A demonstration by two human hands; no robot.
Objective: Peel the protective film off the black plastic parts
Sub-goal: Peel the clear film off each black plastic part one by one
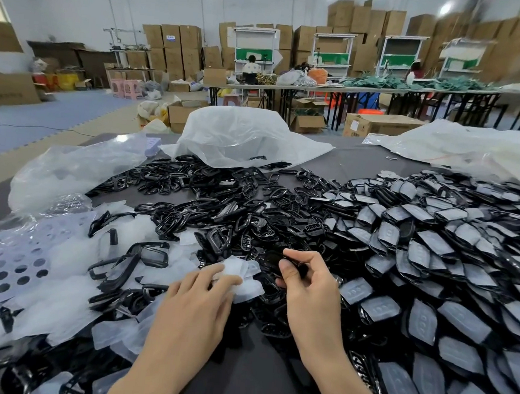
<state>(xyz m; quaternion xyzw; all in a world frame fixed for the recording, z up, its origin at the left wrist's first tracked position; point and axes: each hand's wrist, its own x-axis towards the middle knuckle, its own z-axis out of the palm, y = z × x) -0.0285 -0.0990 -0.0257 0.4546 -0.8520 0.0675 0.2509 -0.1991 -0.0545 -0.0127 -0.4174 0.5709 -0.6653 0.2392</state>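
Note:
My right hand (305, 281) pinches a glossy black plastic part (274, 261) between thumb and fingers, just above the table. My left hand (201, 294) holds a piece of white translucent film (235, 271) right beside that part; the film's edge still touches it. To the right lies a big heap of black parts covered with whitish film (428, 259). Bare black parts and frames (220, 212) are spread across the middle and far side.
Peeled film pieces (69, 275) pile up on the left, near a sheet with round holes (20, 265). Large clear plastic bags (241, 136) lie at the table's far edge. Beyond are cardboard boxes, long tables and seated people.

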